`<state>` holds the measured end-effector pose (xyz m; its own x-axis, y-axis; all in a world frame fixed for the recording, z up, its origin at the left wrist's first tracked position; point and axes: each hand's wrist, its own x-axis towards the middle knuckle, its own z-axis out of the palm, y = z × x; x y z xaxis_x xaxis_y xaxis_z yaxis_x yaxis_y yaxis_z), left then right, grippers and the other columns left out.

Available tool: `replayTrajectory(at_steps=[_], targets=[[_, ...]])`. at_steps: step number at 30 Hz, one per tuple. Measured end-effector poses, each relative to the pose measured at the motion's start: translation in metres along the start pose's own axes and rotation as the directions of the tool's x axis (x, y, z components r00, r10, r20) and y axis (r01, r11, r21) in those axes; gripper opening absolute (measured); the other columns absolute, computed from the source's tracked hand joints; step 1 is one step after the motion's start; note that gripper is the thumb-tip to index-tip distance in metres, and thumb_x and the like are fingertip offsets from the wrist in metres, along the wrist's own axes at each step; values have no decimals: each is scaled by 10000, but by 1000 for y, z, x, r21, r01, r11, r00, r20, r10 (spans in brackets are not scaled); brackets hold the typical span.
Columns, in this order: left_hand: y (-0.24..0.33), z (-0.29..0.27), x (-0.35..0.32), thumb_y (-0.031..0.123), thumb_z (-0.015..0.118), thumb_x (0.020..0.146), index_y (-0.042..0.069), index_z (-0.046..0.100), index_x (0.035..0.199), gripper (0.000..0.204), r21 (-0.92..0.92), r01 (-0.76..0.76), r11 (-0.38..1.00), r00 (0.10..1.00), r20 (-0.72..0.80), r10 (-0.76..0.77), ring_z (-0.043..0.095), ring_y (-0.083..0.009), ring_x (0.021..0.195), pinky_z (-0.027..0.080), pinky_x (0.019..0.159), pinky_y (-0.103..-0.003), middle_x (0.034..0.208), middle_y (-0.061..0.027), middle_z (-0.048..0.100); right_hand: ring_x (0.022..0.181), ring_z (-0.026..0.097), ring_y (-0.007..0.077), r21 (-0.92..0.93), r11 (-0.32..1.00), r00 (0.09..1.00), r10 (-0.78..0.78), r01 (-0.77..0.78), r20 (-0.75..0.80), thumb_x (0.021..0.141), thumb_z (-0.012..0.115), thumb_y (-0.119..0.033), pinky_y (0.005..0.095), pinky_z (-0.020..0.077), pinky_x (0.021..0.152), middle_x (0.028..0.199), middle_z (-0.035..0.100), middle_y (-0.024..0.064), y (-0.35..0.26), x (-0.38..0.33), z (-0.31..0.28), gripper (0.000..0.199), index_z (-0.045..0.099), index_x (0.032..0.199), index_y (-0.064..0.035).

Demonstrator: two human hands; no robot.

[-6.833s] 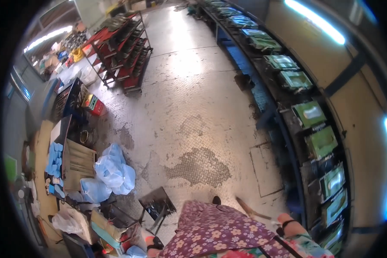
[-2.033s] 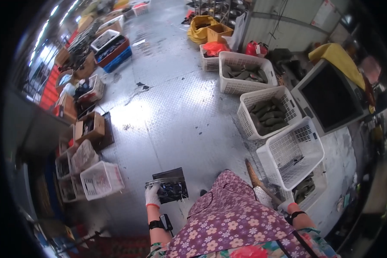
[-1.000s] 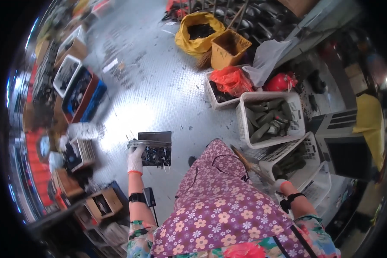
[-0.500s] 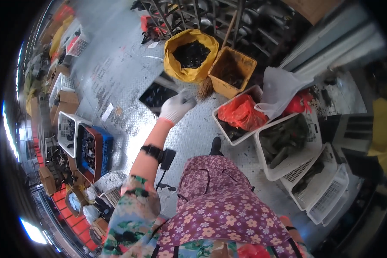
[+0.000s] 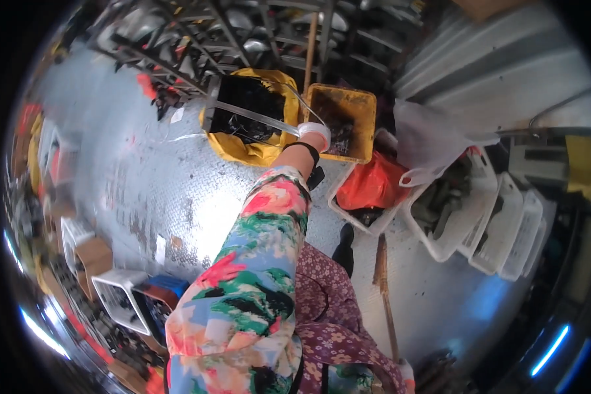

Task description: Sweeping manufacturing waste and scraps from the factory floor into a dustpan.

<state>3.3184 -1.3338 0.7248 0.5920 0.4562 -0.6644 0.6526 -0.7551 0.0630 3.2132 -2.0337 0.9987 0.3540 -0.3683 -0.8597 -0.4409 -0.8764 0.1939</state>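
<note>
My left hand (image 5: 316, 133), in a white glove, reaches far forward and grips a dark, square-sided dustpan (image 5: 246, 113) with a grey rim and a thin wire handle. The dustpan is over the mouth of a yellow sack (image 5: 233, 150), covering much of it. Black scraps show in and around the dustpan; which lie in the sack I cannot tell. At the lower edge my gloved right hand (image 5: 407, 373) is only partly seen, closed at the end of a brown stick (image 5: 389, 315) that widens farther up. Its fingers are mostly hidden.
Right of the sack stands a dirty yellow bin (image 5: 358, 125), with a wooden handle (image 5: 311, 49) upright behind it. White crates (image 5: 433, 246) and a red bag (image 5: 371, 184) are at right. Dark metal racks (image 5: 269, 29) line the far side. More crates (image 5: 121, 299) are at left.
My left hand has moved forward and right, taking the dustpan from above the floor to over the yellow sack. The brown stick and my right hand have come into view. My view has turned.
</note>
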Motion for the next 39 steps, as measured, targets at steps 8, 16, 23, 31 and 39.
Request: replayTrajectory(at_steps=[8,16,23,31,39], targets=[[1,18,9,186,705,859,141,767,1171,322,145,-112,983,992,79,101,702,-335,1116,552,817,-543,1214,-56,739,435,507,137,25,998,998,-61,62,-28,852,671,-182,320,387,386,599,551,30,-30,-101,159,153,650,923,-48],[-145,-57,-130,281,591,879,109,743,1168,369,92,-336,937,939,-47,341,674,-345,1141,548,916,-431,1237,-166,701,675,681,288,-73,988,991,-134,134,11,860,673,-352,435,547,613,811,706,137,23,-59,354,376,683,1083,-49],[-391,-53,-268,391,676,811,85,731,1079,411,-461,-379,802,913,-330,241,681,-338,1049,518,906,-382,1099,-166,729,1080,660,432,-247,921,951,-310,301,4,871,630,-454,507,524,901,1097,704,260,8,-17,472,515,657,1226,-81],[-616,94,-275,310,733,877,60,708,960,265,-857,-52,512,970,-165,-177,563,-97,658,443,598,-281,779,8,642,1021,665,458,-419,779,862,-506,465,16,899,577,-313,540,525,878,1093,699,269,-162,-170,498,583,481,1454,-163],[-775,190,-196,388,760,818,48,724,1157,481,-812,208,545,897,-63,-437,696,-240,994,505,882,-348,1067,-127,751,995,682,441,-671,491,760,-627,555,170,878,549,-265,543,531,873,1073,698,277,-390,-199,564,621,454,1483,-160]])
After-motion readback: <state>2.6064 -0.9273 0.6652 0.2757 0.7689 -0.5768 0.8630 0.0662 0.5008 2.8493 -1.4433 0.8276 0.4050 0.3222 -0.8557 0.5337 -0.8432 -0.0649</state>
